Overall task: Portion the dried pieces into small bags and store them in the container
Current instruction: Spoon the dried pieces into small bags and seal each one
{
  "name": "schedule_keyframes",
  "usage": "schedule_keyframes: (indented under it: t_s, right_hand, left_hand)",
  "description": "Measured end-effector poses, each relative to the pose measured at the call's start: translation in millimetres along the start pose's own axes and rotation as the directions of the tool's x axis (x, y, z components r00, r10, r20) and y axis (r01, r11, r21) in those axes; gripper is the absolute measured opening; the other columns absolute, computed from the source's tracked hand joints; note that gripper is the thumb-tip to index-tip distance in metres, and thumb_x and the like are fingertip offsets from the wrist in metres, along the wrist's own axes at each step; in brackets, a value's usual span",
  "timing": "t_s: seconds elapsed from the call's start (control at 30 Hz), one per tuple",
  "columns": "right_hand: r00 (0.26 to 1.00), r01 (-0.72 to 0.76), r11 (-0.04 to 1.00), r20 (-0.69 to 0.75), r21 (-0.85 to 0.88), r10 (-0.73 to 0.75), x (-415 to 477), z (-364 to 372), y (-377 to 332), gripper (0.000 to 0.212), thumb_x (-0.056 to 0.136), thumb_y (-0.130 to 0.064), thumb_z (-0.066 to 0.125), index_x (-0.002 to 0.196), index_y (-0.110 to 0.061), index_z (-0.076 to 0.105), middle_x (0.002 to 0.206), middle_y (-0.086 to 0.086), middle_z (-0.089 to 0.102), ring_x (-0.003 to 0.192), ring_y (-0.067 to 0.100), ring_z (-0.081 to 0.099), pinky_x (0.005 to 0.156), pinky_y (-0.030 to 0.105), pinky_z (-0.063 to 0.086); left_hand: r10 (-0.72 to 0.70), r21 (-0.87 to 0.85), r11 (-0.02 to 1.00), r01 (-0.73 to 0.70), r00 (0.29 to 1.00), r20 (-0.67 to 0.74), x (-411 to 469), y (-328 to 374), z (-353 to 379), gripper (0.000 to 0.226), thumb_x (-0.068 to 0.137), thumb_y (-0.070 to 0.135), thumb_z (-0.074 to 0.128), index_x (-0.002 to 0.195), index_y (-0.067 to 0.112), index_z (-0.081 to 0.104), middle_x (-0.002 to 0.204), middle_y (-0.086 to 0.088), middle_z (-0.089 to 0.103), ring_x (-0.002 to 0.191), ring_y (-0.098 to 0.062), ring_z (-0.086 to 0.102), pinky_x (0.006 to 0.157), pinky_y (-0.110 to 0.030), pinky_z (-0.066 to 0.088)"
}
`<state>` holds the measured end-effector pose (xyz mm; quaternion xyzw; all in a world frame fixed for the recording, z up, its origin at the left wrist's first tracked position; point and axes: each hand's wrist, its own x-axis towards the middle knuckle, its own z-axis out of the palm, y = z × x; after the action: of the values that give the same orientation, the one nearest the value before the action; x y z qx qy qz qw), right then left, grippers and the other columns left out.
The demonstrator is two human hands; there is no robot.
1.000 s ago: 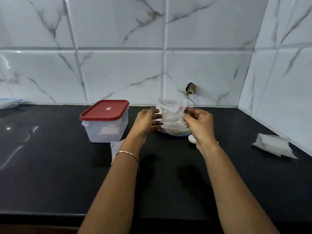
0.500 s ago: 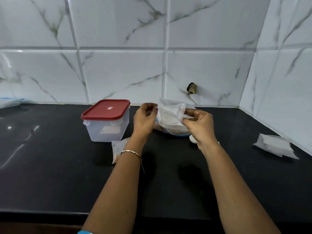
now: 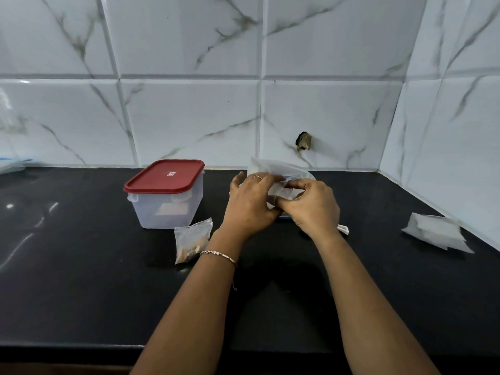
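Small clear bag [image 3: 273, 173] held above black bench [image 3: 81, 280], long axis roughly level, left-right — left hand [image 3: 250, 205] and right hand [image 3: 315, 208] both pinch it. Filled bag [image 3: 191, 240] lies beside red-lidded container [image 3: 166, 194], lid on. Spare bags [image 3: 435, 234] far right.

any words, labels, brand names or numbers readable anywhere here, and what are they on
No text can be read.
Small white label on the red lid of the container: too small and blurred to read.
Pale patch seen through the container's wall: no lettering can be made out.
Small bags and tiles: no print visible.
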<state>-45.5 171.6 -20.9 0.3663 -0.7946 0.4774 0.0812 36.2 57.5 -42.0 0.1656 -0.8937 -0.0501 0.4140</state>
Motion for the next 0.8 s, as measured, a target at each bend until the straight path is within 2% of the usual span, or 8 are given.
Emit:
schedule_keyframes:
  t_s: [0.1,0.23,0.33,0.47,0.57,0.63,0.7,0.8]
  right_hand:
    - [1.0,0.002,1.0,0.003,-0.02,-0.002,-2.4,-1.5,-1.4,0.045,0.065,-0.062,0.075,0.099,-0.033,0.072,0.091,-0.012,0.071,0.085,0.008,0.063,0.065,0.024,0.042]
    - [0.994,0.057,0.998,0.09,-0.017,-0.055,-3.2,-1.2,-0.8,0.042,0.066,-0.059,0.077,0.097,-0.033,0.07,0.078,-0.016,0.064,0.079,0.004,0.062,0.062,0.022,0.043]
    - [0.989,0.087,0.99,0.112,0.111,-0.099,-1.2,2.8,1.0,0.031,0.066,-0.049,0.081,0.09,-0.034,0.07,0.073,-0.019,0.063,0.067,-0.004,0.058,0.056,0.016,0.039]
    - [0.987,0.121,0.908,0.05,0.401,-0.154,0.4,7.4,0.4,0.009,0.076,-0.018,0.078,0.083,-0.022,0.073,0.085,-0.008,0.069,0.066,-0.002,0.058,0.061,0.013,0.045]
    - [0.993,0.118,0.817,-0.06,0.565,-0.102,3.4,2.6,0.0,0.006,0.084,-0.012,0.071,0.083,-0.018,0.071,0.088,-0.003,0.07,0.073,0.002,0.061,0.062,0.013,0.047]
    - [0.993,0.09,0.781,-0.119,0.618,-0.02,7.4,-1.5,3.8,0.01,0.088,-0.014,0.067,0.083,-0.022,0.069,0.086,-0.004,0.07,0.077,0.006,0.062,0.065,0.018,0.051]
    - [0.981,0.076,0.783,-0.185,0.617,0.051,12.2,-6.3,12.3,0.013,0.09,-0.015,0.066,0.081,-0.025,0.067,0.082,-0.005,0.068,0.076,0.007,0.062,0.068,0.019,0.05]
    - [0.971,0.027,0.848,-0.216,0.53,0.104,18.3,-15.5,34.8,0.012,0.09,-0.018,0.065,0.081,-0.026,0.066,0.079,-0.008,0.068,0.074,0.005,0.062,0.071,0.022,0.049]
  left_hand:
    - [-0.01,-0.012,1.0,0.009,1.0,-0.001,0.2,-2.4,-0.4,0.053,0.076,0.031,0.068,0.127,0.027,0.057,0.123,0.008,0.064,0.124,-0.012,0.051,0.114,-0.044,0.017]
    - [-0.054,-0.062,0.996,0.06,0.995,0.088,-0.4,-4.2,-4.3,0.068,0.075,0.032,0.072,0.138,0.031,0.046,0.131,0.009,0.059,0.13,-0.012,0.045,0.115,-0.039,0.014]
    - [-0.106,-0.101,0.988,0.118,0.987,0.118,1.7,-7.1,-5.4,0.068,0.07,0.04,0.074,0.133,0.029,0.05,0.124,0.006,0.063,0.125,-0.015,0.05,0.115,-0.043,0.023]
    - [-0.185,-0.262,0.944,0.201,0.979,0.084,2.2,-5.1,-7.9,0.059,0.064,0.058,0.059,0.11,0.021,0.061,0.099,0.005,0.07,0.098,-0.019,0.063,0.093,-0.045,0.047]
    - [-0.248,-0.428,0.864,0.265,0.964,0.095,0.6,-6.5,-5.2,0.062,0.062,0.064,0.069,0.103,0.019,0.063,0.097,0.008,0.07,0.093,-0.012,0.065,0.086,-0.039,0.053]
    - [-0.297,-0.507,0.802,0.315,0.947,0.119,0.6,-7.1,-4.0,0.06,0.063,0.057,0.08,0.104,0.017,0.064,0.097,0.008,0.07,0.092,-0.009,0.065,0.086,-0.03,0.052]
    - [-0.329,-0.57,0.746,0.345,0.934,0.135,1.2,-7.3,-4.1,0.052,0.066,0.042,0.086,0.105,0.015,0.064,0.098,0.005,0.07,0.093,-0.008,0.066,0.085,-0.025,0.051]
    - [-0.344,-0.596,0.72,0.354,0.929,0.137,0.5,-8.8,-3.8,0.051,0.066,0.037,0.087,0.105,0.014,0.064,0.098,0.003,0.07,0.093,-0.01,0.065,0.084,-0.021,0.051]
